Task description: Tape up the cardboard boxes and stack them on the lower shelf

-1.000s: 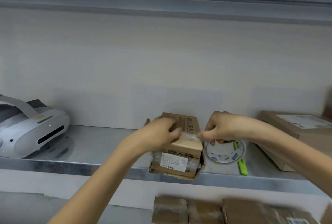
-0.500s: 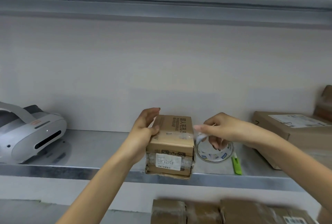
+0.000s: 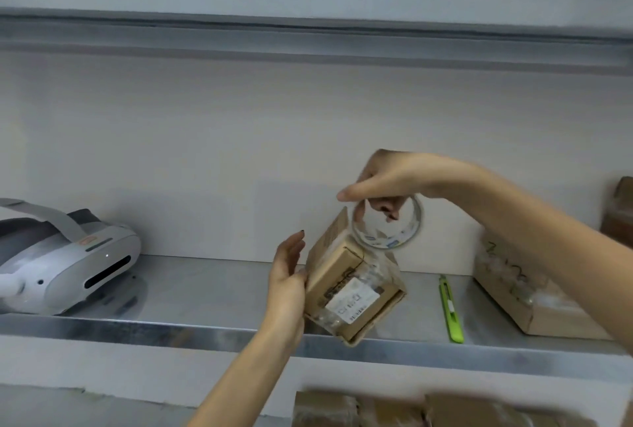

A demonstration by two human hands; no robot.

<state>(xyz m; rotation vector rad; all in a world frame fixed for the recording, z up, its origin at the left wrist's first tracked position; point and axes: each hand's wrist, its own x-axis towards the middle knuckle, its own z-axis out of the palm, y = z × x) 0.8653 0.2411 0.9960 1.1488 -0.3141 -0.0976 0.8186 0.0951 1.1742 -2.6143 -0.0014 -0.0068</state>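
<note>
Taping seems under way: a small cardboard box [image 3: 349,286] sits tilted on the metal shelf [image 3: 205,289]. The left hand [image 3: 287,276], fingers straight, braces its 9 o'clock side. The right hand [image 3: 394,180] hooks curled fingers through the tape roll [image 3: 387,224] at the box's 1 o'clock. The next move likely calls for drawing tape across a seam.

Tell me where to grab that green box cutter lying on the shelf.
Pinch the green box cutter mid-body from above, fingers across its narrow width. It lies flat on the shelf, running front to back, with bare metal either side, so a top-down pinch looks unobstructed.
</note>
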